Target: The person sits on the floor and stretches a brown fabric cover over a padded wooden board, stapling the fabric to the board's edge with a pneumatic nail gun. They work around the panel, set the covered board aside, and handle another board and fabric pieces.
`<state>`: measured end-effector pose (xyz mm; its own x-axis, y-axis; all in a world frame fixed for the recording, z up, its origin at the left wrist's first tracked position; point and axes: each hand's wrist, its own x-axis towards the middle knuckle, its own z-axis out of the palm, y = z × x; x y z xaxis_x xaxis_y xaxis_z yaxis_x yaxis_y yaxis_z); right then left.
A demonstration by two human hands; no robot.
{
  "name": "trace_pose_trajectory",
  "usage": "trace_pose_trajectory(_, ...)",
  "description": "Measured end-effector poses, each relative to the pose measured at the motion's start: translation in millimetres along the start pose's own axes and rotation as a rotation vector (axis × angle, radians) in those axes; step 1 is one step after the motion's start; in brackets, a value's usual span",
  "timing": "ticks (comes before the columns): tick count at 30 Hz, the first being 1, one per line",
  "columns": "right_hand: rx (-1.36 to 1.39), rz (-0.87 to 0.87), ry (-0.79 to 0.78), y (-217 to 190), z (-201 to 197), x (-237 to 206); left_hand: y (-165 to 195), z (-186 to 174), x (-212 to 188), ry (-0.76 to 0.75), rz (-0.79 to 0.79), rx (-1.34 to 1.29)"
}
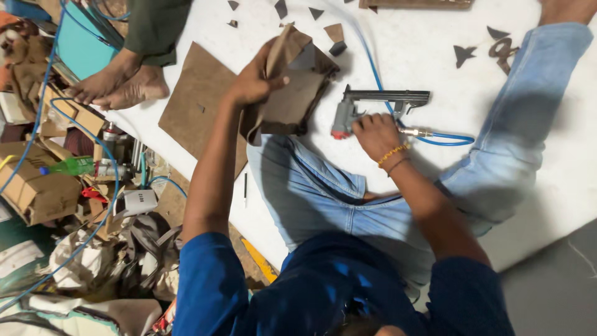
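Blue sleeves (pixel 261 292) and jeans-clad legs (pixel 323 193), folded on the white floor sheet (pixel 429 43), are seen closest to the lens. A folded brown leather piece (pixel 292 87) is pinched closed in the left hand (pixel 252 81), held up just above the knee beside a flat brown board (pixel 199 106). The right hand (pixel 376 134) is wrapped shut around the grip of a grey pneumatic stapler (pixel 373 102), which is rested on the sheet with its blue air hose (pixel 444 138) trailing away.

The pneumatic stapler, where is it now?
In the head view, the pneumatic stapler lies on the white surface under the right hand, right of the brown folded piece.
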<state>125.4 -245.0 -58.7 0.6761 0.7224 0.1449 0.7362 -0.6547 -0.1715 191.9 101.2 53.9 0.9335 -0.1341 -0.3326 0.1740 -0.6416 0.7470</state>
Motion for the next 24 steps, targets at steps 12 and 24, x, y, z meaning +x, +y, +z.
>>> trace_pose_trajectory(12, 1.685, 0.727, 0.309, -35.2, -8.7, 78.4, 55.0, 77.9, -15.9, -0.021, 0.147, -0.147)
trace_pose_trajectory(24, 1.831, 1.264, 0.686, -13.3, -40.2, 111.2, 68.1, 113.3, -14.5, 0.001, 0.245, -0.023)
